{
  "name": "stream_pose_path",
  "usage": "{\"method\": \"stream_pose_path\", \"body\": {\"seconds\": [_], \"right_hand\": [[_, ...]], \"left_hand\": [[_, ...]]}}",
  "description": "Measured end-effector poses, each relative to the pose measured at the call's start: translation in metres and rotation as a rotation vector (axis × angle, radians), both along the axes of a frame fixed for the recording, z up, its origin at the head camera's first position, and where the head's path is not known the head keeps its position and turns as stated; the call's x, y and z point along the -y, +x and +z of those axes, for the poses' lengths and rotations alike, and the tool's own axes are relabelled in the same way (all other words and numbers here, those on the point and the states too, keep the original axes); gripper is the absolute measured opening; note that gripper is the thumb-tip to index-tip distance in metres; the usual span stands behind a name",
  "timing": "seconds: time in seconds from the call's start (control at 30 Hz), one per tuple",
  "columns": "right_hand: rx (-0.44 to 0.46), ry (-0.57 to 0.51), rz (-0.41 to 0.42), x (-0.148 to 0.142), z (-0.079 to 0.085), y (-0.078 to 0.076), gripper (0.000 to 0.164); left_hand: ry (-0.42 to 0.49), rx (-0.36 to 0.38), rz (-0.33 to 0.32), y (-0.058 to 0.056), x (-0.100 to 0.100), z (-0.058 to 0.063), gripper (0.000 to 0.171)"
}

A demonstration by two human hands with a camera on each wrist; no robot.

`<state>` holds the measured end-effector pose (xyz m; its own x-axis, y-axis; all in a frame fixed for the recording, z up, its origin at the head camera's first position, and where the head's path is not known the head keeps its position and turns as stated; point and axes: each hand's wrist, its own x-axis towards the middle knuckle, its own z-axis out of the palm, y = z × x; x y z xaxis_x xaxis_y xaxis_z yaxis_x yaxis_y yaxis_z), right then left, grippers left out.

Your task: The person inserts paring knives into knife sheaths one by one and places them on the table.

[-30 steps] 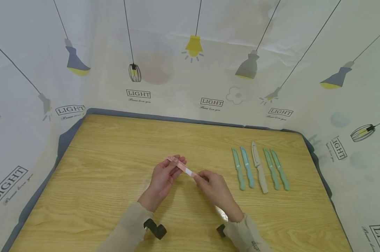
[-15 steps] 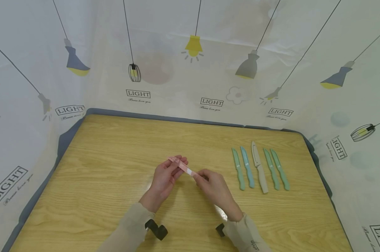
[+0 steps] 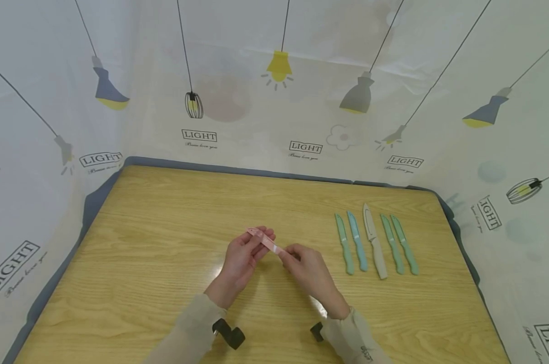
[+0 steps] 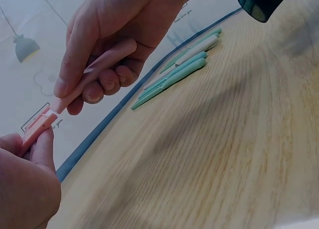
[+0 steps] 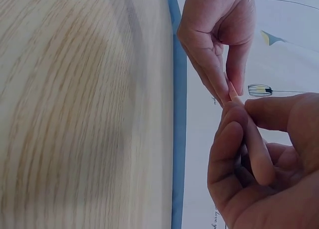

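A pink knife (image 4: 97, 74) is held in the air above the table, with a pink sheath (image 4: 37, 128) over most of its blade. My left hand (image 3: 240, 260) pinches the sheath between thumb and fingers. Around the handle curl the fingers of my right hand (image 3: 312, 270), the thumb lying along it near the blade end. Only a narrow white strip of blade shows between sheath and handle. The rest of the blade is hidden.
To the right on the wooden table (image 3: 165, 212) several knives lie in a row: a green knife (image 3: 345, 246), a blue knife (image 3: 358, 243), a larger cream knife (image 3: 375, 247) and two more green ones. A printed curtain (image 3: 256, 136) rises behind the table edge.
My left hand has shifted slightly right toward the right hand, carrying the sheath. The white strip of blade between sheath and handle has become shorter. The right hand has hardly moved.
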<state>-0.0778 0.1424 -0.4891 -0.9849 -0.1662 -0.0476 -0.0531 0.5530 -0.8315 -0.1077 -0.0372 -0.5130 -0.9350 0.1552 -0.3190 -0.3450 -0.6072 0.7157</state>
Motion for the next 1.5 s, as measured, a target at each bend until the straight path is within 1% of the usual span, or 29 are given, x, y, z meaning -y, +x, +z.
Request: {"method": "stream_pose_path", "body": {"seconds": [0.13, 0.2, 0.3, 0.4, 0.5, 0.57, 0.67, 0.73, 0.8, 0.93, 1.03, 1.17, 1.3, 1.4, 1.5], "right_hand": [[-0.011, 0.007, 0.007, -0.001, -0.001, 0.000, 0.025], [-0.028, 0.035, 0.008, -0.002, -0.001, 0.001, 0.025], [-0.101, 0.133, 0.012, -0.003, -0.002, 0.001, 0.022], [-0.206, 0.282, 0.016, -0.004, -0.006, 0.001, 0.019], [-0.293, 0.402, 0.021, -0.004, -0.008, 0.001, 0.018], [-0.331, 0.449, 0.022, -0.004, -0.009, 0.001, 0.017], [-0.361, 0.479, 0.013, -0.006, -0.010, 0.002, 0.016], [-0.362, 0.488, 0.005, -0.009, -0.012, 0.002, 0.015], [-0.338, 0.486, -0.011, -0.012, -0.013, 0.001, 0.015], [-0.243, 0.468, -0.060, -0.022, -0.017, -0.002, 0.016], [-0.164, 0.469, -0.104, -0.031, -0.020, -0.007, 0.020], [-0.120, 0.524, -0.132, -0.044, -0.023, -0.015, 0.023], [-0.156, 0.602, -0.133, -0.055, -0.025, -0.021, 0.023], [-0.223, 0.659, -0.120, -0.062, -0.027, -0.025, 0.028], [-0.254, 0.680, -0.105, -0.066, -0.029, -0.028, 0.031]], "left_hand": [[0.004, 0.006, -0.011, -0.001, 0.000, 0.000, 0.030], [0.005, 0.009, -0.016, -0.003, 0.001, 0.001, 0.032], [-0.007, 0.015, 0.005, -0.005, 0.000, 0.002, 0.032], [-0.025, 0.022, 0.038, -0.007, -0.002, 0.002, 0.030], [-0.066, 0.011, 0.042, -0.008, -0.006, 0.000, 0.027], [-0.085, 0.006, 0.034, -0.009, -0.008, -0.001, 0.025], [-0.116, -0.011, 0.009, -0.010, -0.011, -0.002, 0.025], [-0.131, -0.018, -0.006, -0.010, -0.012, -0.003, 0.029], [-0.149, -0.025, -0.019, -0.010, -0.011, -0.004, 0.034], [-0.164, -0.028, -0.016, -0.009, -0.005, -0.006, 0.042], [-0.184, -0.038, -0.001, -0.008, 0.002, -0.005, 0.041], [-0.210, -0.042, 0.028, -0.009, 0.011, -0.004, 0.035], [-0.229, -0.054, 0.061, -0.010, 0.018, -0.003, 0.030], [-0.249, -0.063, 0.084, -0.010, 0.022, -0.002, 0.029], [-0.283, -0.073, 0.093, -0.009, 0.026, -0.001, 0.030]]}}
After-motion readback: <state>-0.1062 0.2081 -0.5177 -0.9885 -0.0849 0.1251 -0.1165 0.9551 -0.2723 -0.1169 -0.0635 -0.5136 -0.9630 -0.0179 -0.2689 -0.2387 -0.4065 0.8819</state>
